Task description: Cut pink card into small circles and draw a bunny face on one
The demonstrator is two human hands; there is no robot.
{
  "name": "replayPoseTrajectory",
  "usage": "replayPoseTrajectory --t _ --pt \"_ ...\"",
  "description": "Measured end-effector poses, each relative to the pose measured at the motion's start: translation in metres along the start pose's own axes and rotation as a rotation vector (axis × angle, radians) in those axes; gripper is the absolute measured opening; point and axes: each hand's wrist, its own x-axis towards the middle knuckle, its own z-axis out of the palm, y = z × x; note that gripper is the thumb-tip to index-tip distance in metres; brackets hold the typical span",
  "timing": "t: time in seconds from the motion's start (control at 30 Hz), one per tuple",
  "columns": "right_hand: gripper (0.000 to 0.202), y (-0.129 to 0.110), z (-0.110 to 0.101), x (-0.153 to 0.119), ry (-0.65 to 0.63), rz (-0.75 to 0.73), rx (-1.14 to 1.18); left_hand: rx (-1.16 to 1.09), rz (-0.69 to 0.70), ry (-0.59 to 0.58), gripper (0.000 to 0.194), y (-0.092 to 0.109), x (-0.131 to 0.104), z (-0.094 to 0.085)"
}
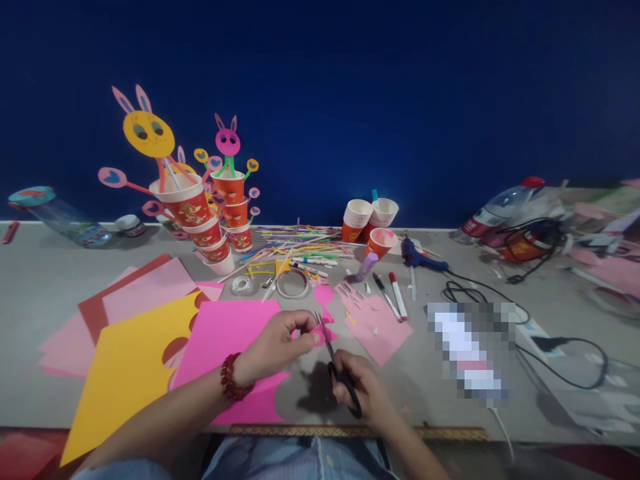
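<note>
My left hand (280, 343), with a red bead bracelet on the wrist, pinches a small bright pink paper piece (326, 335) between thumb and fingers. My right hand (357, 387) holds black-handled scissors (343, 380), their blades pointing up and away beside the pink piece. The blades look slightly apart. Under my left forearm lies a bright pink sheet (227, 333) with a curved cutout at its lower right. A yellow sheet (130, 353) with round cutouts lies left of it. Light pink scraps (377, 327) lie beyond my right hand.
Stacked-cup rabbit figures (185, 207) stand at the back left. Behind my hands are straws (300, 243), tape (293, 283), markers (399, 297) and paper cups (357, 217). A blue glue gun (423, 257), cables and a bottle (500, 207) are on the right. A ruler (360, 431) lines the front edge.
</note>
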Motion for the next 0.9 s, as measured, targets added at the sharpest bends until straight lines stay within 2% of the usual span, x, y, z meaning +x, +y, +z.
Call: replayPoseTrajectory --t 0.37,0.47,0.7,0.9 --pt "0.063 0.001 0.002 0.0 0.035 -0.024 -0.061 0.023 0.014 -0.039 0.024 0.0 0.005 -0.005" --pt "0.063 0.002 0.006 0.0 0.071 0.002 -0.059 0.003 0.046 0.033 0.023 -0.005 0.003 0.001" --pt "0.055 0.007 0.016 0.002 0.136 0.029 -0.014 -0.13 0.076 0.261 0.025 -0.022 -0.005 0.031" --pt "0.055 0.005 0.017 0.002 0.128 0.011 0.034 -0.141 0.06 0.289 0.025 -0.018 -0.007 0.035"
